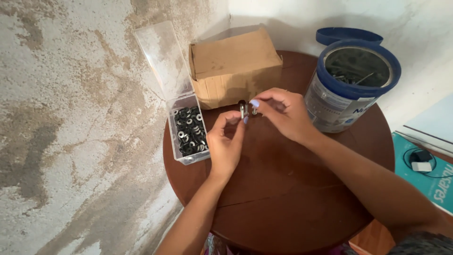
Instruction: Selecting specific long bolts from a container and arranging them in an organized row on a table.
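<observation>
Left hand [225, 144] raised above the middle of the round brown surface [292, 198], thumb and forefinger pinched on a small metal screw [242, 111] held upright. Right hand [283, 115] just beside it, fingertips closed on a second small piece [254, 111], dark and hard to make out, nearly touching the screw. Both hands close together over the far half of the surface, forearms reaching in from the near edge.

At the left edge, a clear plastic box [189, 130] full of black and silver washers [190, 130], its transparent lid [163, 59] swung open and leaning back against the wall. At the far edge, just behind the hands, a closed brown cardboard box [233, 63]. Near the far right edge, a round tin [337, 106] with a blue rim, open, with long metal pieces inside, too dim to tell apart; a blue lid [348, 34] tucked behind it.

Rough, stained wall [61, 118] to the left. Beyond the right edge, lower down, a teal box [427, 182] with a small white charger [421, 166] and black cord lying on top.
</observation>
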